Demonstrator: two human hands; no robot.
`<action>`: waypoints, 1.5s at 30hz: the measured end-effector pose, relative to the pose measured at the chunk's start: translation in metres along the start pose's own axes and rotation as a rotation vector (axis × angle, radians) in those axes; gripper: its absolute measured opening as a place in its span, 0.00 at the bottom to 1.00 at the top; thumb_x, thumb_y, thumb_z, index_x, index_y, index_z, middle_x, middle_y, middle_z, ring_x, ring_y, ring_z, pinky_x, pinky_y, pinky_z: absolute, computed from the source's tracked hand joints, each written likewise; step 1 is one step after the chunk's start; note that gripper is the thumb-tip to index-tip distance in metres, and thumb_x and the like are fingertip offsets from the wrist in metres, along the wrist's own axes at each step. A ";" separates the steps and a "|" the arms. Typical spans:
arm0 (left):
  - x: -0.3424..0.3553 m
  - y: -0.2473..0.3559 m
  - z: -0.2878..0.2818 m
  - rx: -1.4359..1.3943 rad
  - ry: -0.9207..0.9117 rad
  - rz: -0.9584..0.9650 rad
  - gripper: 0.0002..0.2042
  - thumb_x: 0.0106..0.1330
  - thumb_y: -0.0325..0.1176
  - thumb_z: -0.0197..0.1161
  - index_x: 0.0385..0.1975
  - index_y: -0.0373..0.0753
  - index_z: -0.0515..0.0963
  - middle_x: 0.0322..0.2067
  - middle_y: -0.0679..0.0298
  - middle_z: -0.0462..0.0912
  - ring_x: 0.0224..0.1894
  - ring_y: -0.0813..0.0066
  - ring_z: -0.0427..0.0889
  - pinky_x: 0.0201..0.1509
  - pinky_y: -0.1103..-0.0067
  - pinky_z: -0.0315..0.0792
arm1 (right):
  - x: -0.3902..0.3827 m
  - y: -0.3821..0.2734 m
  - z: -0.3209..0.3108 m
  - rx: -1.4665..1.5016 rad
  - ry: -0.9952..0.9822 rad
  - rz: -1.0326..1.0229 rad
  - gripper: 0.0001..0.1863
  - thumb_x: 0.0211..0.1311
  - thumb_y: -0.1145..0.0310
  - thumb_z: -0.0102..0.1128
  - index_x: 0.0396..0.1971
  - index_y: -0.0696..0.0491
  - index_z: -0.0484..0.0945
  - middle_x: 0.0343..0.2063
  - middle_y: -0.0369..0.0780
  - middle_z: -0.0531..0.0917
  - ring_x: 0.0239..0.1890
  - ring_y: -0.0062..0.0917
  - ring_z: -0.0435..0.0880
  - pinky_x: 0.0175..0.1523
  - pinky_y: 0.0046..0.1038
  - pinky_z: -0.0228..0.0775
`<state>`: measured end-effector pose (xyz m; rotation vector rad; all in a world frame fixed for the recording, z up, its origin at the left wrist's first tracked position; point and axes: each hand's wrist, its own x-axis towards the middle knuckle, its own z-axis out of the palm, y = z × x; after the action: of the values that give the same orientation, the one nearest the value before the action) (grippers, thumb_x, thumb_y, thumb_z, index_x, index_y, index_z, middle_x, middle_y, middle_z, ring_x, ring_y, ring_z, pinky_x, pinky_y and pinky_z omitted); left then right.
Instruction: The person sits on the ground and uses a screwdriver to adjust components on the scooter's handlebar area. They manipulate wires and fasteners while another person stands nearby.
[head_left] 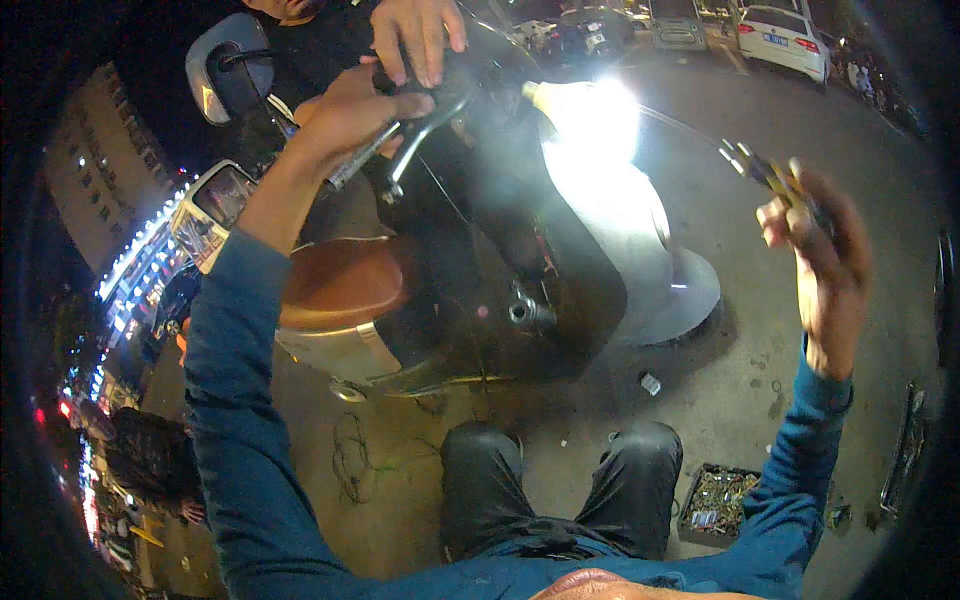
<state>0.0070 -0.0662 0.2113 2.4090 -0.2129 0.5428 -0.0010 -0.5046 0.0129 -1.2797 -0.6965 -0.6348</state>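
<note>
Wearer's chin (590, 587) at bottom edge, closest to camera; blue sleeves (235, 370) run up both sides, dark-trousered knees (645, 450) between them; scooter (570, 290) stands ahead across the middle, brown seat (345, 282) to the left, headlight (600, 120) glaring to the right; left hand (350, 115) is up at the handlebar (458, 78), fingers curled round it next to a silver lever (435, 125), exact part gripped can't be told; co-worker's hand (420, 40) sits just above, on the same bar; right hand (825, 235) is raised well apart, right of the scooter, fingers closed on a bunch of slim silver-tipped tools (755, 170), blurred, can't tell type; black tray of small parts (688, 515) on the ground by right sleeve; small white pack (650, 383) and loose wire (350, 460) also on the ground; white car (785, 40) parked top right.
</note>
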 end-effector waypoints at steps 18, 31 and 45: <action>-0.008 0.013 0.004 0.252 0.108 -0.027 0.25 0.58 0.35 0.78 0.51 0.30 0.77 0.44 0.59 0.84 0.45 0.71 0.83 0.52 0.73 0.77 | 0.122 0.058 0.101 0.288 -0.183 -0.044 0.14 0.69 0.68 0.66 0.52 0.52 0.83 0.42 0.32 0.85 0.40 0.15 0.81 0.45 0.21 0.75; -0.010 0.009 0.000 -0.050 0.038 -0.049 0.24 0.57 0.31 0.77 0.50 0.28 0.77 0.39 0.59 0.85 0.38 0.72 0.84 0.43 0.77 0.77 | 0.129 0.056 0.113 0.261 -0.178 -0.035 0.19 0.70 0.69 0.63 0.57 0.58 0.79 0.44 0.41 0.88 0.44 0.26 0.89 0.50 0.29 0.78; -0.012 0.006 0.001 -0.052 0.120 -0.025 0.16 0.59 0.27 0.76 0.42 0.26 0.79 0.30 0.53 0.86 0.22 0.71 0.85 0.22 0.79 0.77 | 0.122 0.046 0.113 0.303 -0.166 -0.021 0.14 0.68 0.71 0.66 0.51 0.56 0.82 0.43 0.37 0.86 0.43 0.22 0.86 0.50 0.24 0.80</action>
<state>-0.0051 -0.0716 0.2091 2.3173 -0.1427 0.6594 0.0997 -0.3906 0.0941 -1.0516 -0.9077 -0.4231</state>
